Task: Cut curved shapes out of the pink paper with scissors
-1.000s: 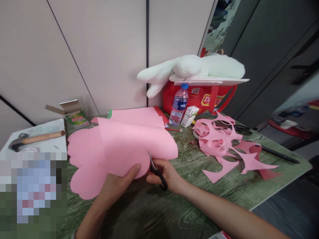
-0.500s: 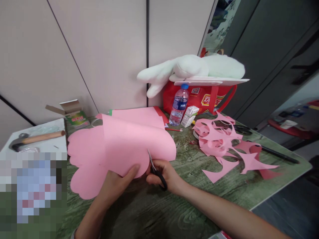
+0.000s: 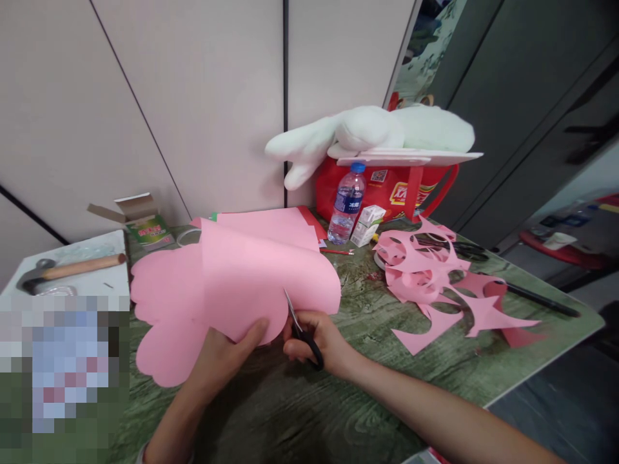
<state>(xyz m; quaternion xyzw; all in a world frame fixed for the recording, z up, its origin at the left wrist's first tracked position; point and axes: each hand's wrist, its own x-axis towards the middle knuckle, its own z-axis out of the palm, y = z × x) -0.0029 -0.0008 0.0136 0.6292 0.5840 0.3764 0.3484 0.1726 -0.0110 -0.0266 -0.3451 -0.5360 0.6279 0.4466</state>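
Observation:
A large sheet of pink paper [image 3: 242,270] is held up above the table, its upper part curling over to the right. My left hand [image 3: 232,351] grips its lower edge, thumb on the near face and the fingers hidden behind. In my right hand [image 3: 319,341] is a pair of scissors [image 3: 303,333] with black handles. Their blades point up and to the left, at a curved cut in the paper just right of my left thumb. Pink paper with a scalloped edge [image 3: 167,309] lies to the left, partly behind the sheet.
Pink paper scraps [image 3: 425,270] are heaped on the right of the green table [image 3: 367,406], near a black pen-like rod [image 3: 541,298]. Behind stand a water bottle [image 3: 347,203], a small carton [image 3: 368,225] and a red bag [image 3: 387,187]. A hammer [image 3: 82,266] lies at left.
The sheet and both hands have barely moved. The scissors' tip sits slightly farther left and the paper's curled right edge has dipped a little.

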